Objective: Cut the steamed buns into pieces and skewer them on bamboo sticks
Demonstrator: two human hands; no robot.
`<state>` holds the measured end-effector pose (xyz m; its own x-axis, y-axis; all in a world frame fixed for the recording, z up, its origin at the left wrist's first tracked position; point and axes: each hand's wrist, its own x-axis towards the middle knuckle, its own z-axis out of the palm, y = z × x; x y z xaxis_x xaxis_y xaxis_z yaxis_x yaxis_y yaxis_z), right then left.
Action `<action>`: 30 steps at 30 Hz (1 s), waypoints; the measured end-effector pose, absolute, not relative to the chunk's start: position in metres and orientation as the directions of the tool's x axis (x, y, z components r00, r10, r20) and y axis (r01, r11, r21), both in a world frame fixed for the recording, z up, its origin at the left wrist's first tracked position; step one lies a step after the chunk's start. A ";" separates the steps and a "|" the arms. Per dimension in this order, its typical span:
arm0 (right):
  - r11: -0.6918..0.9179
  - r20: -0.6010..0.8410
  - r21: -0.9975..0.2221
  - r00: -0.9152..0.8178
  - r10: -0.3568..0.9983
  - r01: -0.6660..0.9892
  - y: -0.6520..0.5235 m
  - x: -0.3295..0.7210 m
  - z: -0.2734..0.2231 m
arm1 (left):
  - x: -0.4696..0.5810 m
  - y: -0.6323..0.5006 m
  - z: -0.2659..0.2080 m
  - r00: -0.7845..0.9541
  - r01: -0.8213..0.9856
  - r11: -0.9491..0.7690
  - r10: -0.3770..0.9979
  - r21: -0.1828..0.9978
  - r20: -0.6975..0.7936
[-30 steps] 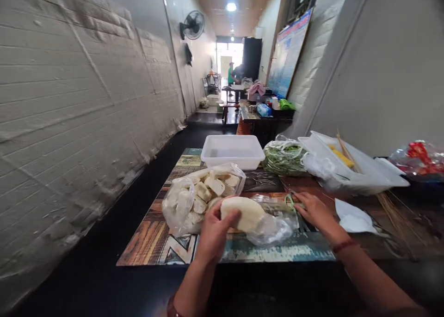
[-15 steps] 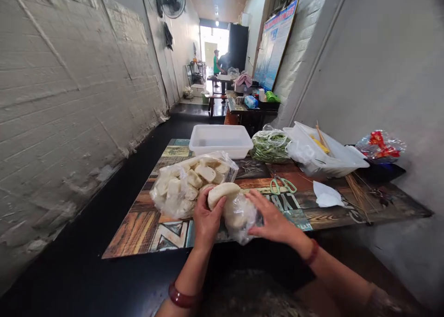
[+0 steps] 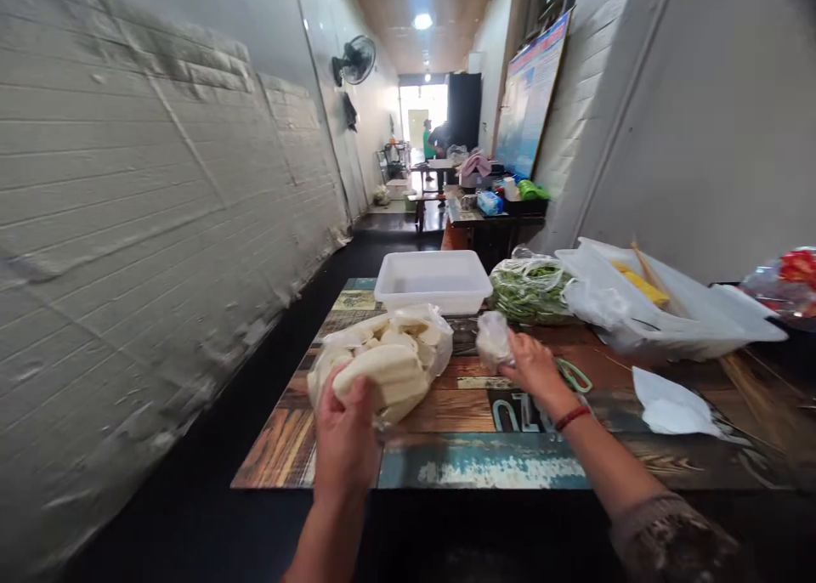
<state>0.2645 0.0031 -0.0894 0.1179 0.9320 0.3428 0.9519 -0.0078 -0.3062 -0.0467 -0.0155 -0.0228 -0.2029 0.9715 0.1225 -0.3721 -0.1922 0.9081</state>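
Half a second ago both hands met over the pale, rounded slab; now the left hand (image 3: 348, 426) alone grips the slab (image 3: 386, 379), smooth and spongy-looking, before the clear bag of cut chunks (image 3: 439, 345), while the right hand (image 3: 535, 366) has carried the crumpled, shiny plastic bag (image 3: 493, 338) (fingers closed on its edge) toward the rectangular white tub (image 3: 433, 301).
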 end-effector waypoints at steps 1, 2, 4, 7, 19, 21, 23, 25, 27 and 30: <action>0.010 0.357 -0.316 0.110 0.928 0.949 0.006 0.269 -0.085 | -0.042 -0.013 -0.021 -0.180 -0.437 -0.146 0.981 0.887 0.073; 0.040 0.379 -0.334 0.095 0.920 0.942 0.006 0.269 -0.080 | -0.037 -0.012 -0.020 -0.133 -0.490 -0.098 0.990 0.866 0.037; 0.169 0.479 -0.470 0.090 0.873 0.866 -0.003 0.261 -0.069 | -0.029 -0.009 -0.018 -0.067 -0.552 -0.037 0.998 0.833 -0.001; 0.308 0.432 -0.811 0.154 0.889 0.497 -0.029 0.227 -0.055 | -0.019 -0.008 -0.019 -0.050 -0.568 -0.017 0.999 0.823 -0.014; 0.128 0.172 -0.920 -0.089 0.981 -0.371 -0.030 0.131 -0.031 | -0.044 -0.040 -0.031 0.157 -0.149 -0.310 0.930 0.939 0.332; 0.106 0.157 -0.922 -0.110 0.981 -0.371 -0.035 0.131 -0.029 | -0.052 -0.043 -0.036 0.198 -0.294 -0.194 0.946 0.936 0.258; 0.101 0.158 -0.924 -0.127 0.979 -0.369 -0.041 0.129 -0.030 | -0.055 -0.045 -0.041 0.197 -0.380 -0.105 0.961 0.919 0.191; 0.126 0.172 -0.924 -0.097 0.980 -0.362 -0.046 0.125 -0.032 | -0.055 -0.045 -0.045 0.212 -0.372 -0.051 0.967 0.927 0.139; 0.184 0.212 -0.925 -0.051 0.976 -0.332 -0.048 0.119 -0.034 | -0.054 -0.045 -0.048 0.242 -0.346 0.002 0.966 0.938 0.087; 0.290 0.311 -0.932 -0.065 0.948 -0.219 -0.048 0.114 -0.031 | -0.056 -0.045 -0.050 0.228 -0.336 0.068 0.974 0.939 0.011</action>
